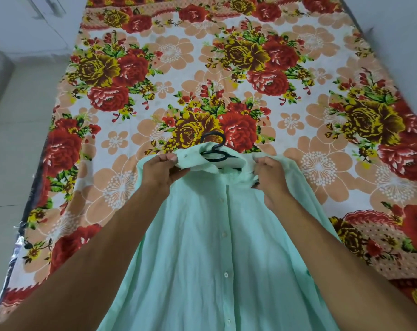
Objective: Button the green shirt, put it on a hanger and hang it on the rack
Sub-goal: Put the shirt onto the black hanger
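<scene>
Floral bedsheet (226, 56) covers the bed across almost the whole view, with pale floor tiles (9, 144) running down the left edge.

The person's left hand (162, 170) has its fingers curled round the left side of the collar (193, 160), gripping the cloth. Between the hands, the black hanger (214, 149) sits inside the neck of the green shirt (202, 247). Its hook sticks out over the collar and a short stretch of its bar shows in the neck opening. The right hand (269, 177) pinches the right side of the collar, fingers closed on the fabric.

The step in hand looks like seating the shirt on the hanger. To do it well, each hand would draw its shoulder seam out over its hanger arm evenly, keeping the hook centred in the neck so the garment does not slide to one side. Whether the hanger arms already reach into both shoulders cannot be told, as the cloth hides them. The buttons (225, 274) down the front appear fastened, though the neck is open.

The shirt lies front-up on the bed. Its long axis runs from the person outward, collar pointing away and hem toward the camera, and the hanger hook points the same far way.
</scene>
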